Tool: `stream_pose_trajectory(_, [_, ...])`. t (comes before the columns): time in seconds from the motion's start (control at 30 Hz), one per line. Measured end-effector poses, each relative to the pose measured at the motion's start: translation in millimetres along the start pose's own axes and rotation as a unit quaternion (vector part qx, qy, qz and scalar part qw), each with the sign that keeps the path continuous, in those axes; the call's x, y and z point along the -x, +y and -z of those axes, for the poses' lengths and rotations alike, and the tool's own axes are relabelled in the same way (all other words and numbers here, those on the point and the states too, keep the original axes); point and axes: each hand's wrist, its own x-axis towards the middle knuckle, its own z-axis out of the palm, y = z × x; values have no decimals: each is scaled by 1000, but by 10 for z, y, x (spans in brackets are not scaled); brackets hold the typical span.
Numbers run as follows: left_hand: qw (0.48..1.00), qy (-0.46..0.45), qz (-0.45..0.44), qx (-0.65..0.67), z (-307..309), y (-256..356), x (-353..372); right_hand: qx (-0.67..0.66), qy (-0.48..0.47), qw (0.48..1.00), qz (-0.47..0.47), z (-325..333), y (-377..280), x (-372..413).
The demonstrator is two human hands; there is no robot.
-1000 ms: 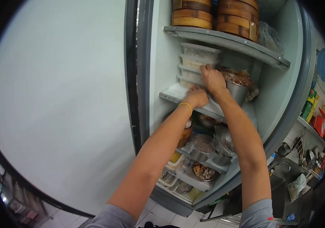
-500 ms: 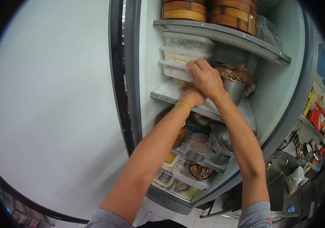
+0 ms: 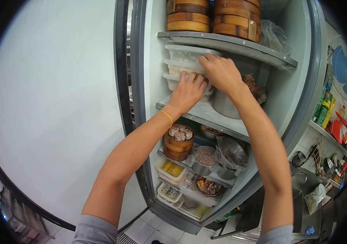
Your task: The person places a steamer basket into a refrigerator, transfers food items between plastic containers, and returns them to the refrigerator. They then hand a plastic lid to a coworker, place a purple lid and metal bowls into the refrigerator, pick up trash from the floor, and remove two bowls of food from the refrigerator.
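A stack of clear plastic containers (image 3: 174, 68) with pale food inside stands on the second shelf (image 3: 206, 112) of an open fridge. My left hand (image 3: 187, 90) touches the front of the lower containers, its fingers bent over a rim. My right hand (image 3: 221, 72) is closed at the right end of the upper containers; its fingertips are partly hidden, so its exact grip is unclear. Right behind my right wrist stands a metal pot (image 3: 226, 106), with bagged brown food (image 3: 254, 87) beside it.
Bamboo steamers (image 3: 187, 21) fill the shelf above. Lower shelves hold a steamer with dumplings (image 3: 179, 133), bagged metal pots (image 3: 204, 158) and food trays (image 3: 171, 168). The fridge's white door (image 3: 51, 101) is at left, a sink (image 3: 299, 183) at right.
My left hand has risen from below the stack to its front. My right hand has shifted up to the upper containers' end. The view has moved slightly, showing more of the lower shelves.
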Motion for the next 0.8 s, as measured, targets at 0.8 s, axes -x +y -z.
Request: stream_pose_trajectory(0.8, [993,16,20,113,-237,-273,52,-6,-2,1000,14,-133,285,84])
